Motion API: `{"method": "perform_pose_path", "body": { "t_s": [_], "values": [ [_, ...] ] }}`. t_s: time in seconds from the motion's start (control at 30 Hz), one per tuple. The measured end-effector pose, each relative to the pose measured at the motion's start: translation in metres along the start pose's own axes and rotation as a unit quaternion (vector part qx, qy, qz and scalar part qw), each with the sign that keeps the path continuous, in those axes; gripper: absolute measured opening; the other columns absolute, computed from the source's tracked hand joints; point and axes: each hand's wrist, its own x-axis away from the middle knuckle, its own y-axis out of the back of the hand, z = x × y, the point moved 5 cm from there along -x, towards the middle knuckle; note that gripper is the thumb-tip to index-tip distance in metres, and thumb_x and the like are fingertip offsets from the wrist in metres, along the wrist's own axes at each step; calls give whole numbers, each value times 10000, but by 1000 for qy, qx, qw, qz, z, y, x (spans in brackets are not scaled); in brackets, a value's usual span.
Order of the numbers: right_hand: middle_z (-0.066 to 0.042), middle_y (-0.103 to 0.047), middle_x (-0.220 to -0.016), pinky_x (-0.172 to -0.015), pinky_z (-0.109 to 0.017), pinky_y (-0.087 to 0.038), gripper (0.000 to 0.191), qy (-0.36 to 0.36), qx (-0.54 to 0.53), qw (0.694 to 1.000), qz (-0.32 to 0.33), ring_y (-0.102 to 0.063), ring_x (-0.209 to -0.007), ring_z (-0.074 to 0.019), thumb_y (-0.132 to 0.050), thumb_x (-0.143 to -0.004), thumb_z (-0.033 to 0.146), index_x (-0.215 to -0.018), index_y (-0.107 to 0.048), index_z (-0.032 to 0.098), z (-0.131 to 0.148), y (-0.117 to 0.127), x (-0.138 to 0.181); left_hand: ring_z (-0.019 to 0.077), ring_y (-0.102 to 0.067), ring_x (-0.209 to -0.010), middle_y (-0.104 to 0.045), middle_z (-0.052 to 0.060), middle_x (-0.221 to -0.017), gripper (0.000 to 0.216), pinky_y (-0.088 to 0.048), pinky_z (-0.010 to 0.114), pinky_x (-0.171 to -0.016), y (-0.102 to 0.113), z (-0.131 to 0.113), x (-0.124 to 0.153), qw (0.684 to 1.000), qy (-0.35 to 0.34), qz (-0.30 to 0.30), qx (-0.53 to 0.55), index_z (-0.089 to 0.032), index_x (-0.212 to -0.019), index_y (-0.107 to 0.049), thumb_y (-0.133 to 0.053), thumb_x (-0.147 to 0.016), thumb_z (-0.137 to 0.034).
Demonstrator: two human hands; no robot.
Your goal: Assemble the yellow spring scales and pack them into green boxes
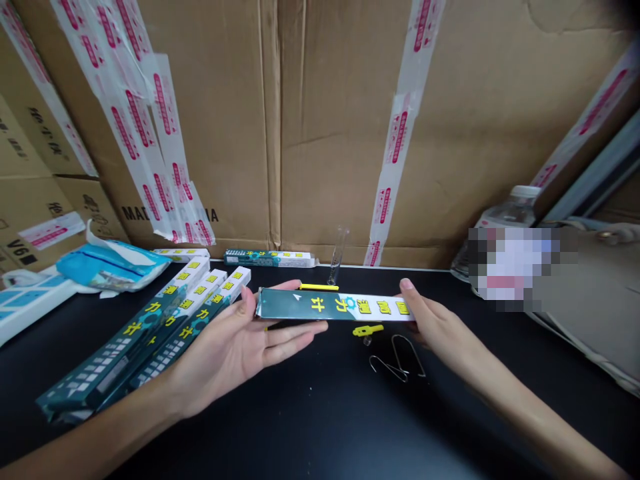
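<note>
A long, narrow green-and-white force gauge box [333, 306] with yellow Chinese lettering lies level between my two hands. Its left end rests in my left hand [235, 340], thumb at the near corner and fingers stretched along the underside. At the white right end, my right hand [440, 327] grips the box, with some of its fingers hidden behind it. Below the box are a small yellow plastic piece [368, 330], a small spring [367, 341] and bent wire hooks [400, 363]. Beyond it lie a yellow strip [320, 287] and an upright clear tube [339, 257].
Several similar boxes [125, 340] are stacked at the left, with another box [267, 258] at the back. A blue tissue pack [115, 263] sits at far left. A plastic bottle [510, 213] and beige bag [590, 293] stand right. Large cardboard boxes [325, 133] wall off the back.
</note>
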Motion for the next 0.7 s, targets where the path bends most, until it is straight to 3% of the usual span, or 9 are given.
{"method": "perform_pose_path", "body": {
  "t_s": [0.2, 0.3, 0.4, 0.47, 0.57, 0.7],
  "values": [
    [-27, -526, -516, -481, -309, -390, 610, 37, 66, 996, -41, -475, -494, -192, -325, -888, 728, -533, -426, 243, 3, 2, 3, 369, -606, -1206, -610, 196, -1352, 510, -409, 537, -1081, 2, -1, -2, 998, -30, -21, -60, -160, -1420, -418, -403, -1018, -472],
    [-41, -564, -527, -480, -310, -387, 592, 30, 90, 995, -36, -508, -496, -206, -322, -908, 684, -527, -433, 245, 2, 1, 2, 360, -690, -1075, -709, 180, -1187, 480, -517, 505, -955, 10, -7, -4, 987, -59, -75, -130, -168, -1352, -470, -502, -984, -475],
    [-53, -624, -587, -514, -318, -405, 569, 16, 117, 993, -33, -557, -523, -227, -303, -923, 663, -588, -495, 244, 1, 1, 2, 273, -759, -849, -774, 119, -912, 381, -577, 371, -810, 24, -19, -3, 949, -96, -191, -232, -144, -1239, -565, -592, -958, -398],
    [-50, -648, -646, -539, -320, -409, 563, 6, 127, 992, -27, -571, -543, -229, -277, -929, 674, -670, -540, 249, 3, 0, 6, 231, -754, -777, -767, 102, -850, 353, -582, 314, -750, 32, -24, -3, 927, -82, -248, -268, -113, -1218, -599, -641, -933, -318],
    [-27, -612, -653, -539, -304, -394, 560, 8, 124, 992, -9, -549, -552, -213, -248, -932, 694, -733, -535, 257, 9, -6, 17, 224, -739, -805, -746, 110, -933, 405, -592, 311, -736, 37, -26, -4, 913, -47, -289, -283, -78, -1283, -573, -645, -914, -226],
    [21, -518, -576, -490, -271, -362, 516, 43, 93, 995, 11, -492, -507, -187, -238, -944, 693, -880, -525, 269, 18, -14, 30, 219, -716, -803, -721, 73, -939, 605, -586, 324, -735, 36, -32, -4, 873, -70, -308, -373, -80, -1415, -453, -668, -875, -247]
  ]
}}
